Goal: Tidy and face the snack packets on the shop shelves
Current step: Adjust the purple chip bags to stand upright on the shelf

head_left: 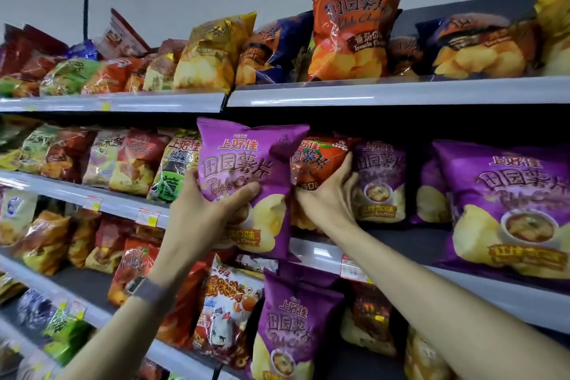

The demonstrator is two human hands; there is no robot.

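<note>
**Purple packet held off the shelf, red one being cleared from the purple row**

Your left hand point(209, 213) grips the purple packet point(243, 163) by its lower half, thumb across the front and fingers out of sight behind. It is upright, label facing you, lifted in front of the middle shelf point(493, 296) and not standing on it. Held that way it stays readable and ready to go back in face-forward, and it leaves the other hand free.

Your right hand point(327, 197) is closed on the lower part of a red tomato packet point(317, 157), thumb up its right edge and fingers under its left corner. That packet sits back on the middle shelf, just beside a row of purple packets point(379, 182) that runs on to the right. My reading is that the red one is a stray: its match, a tomato packet point(354, 25), stands upright on the top shelf. That would explain why you hold the purple packet out while you work at this slot.

The likely step is to pull the red packet clear and then seat the purple one in the gap, flush with its neighbours. Mind the crowded fronts. The bags are puffed and slippery, and a sideways drag could tip the next purple packet over the shelf lip.
</note>
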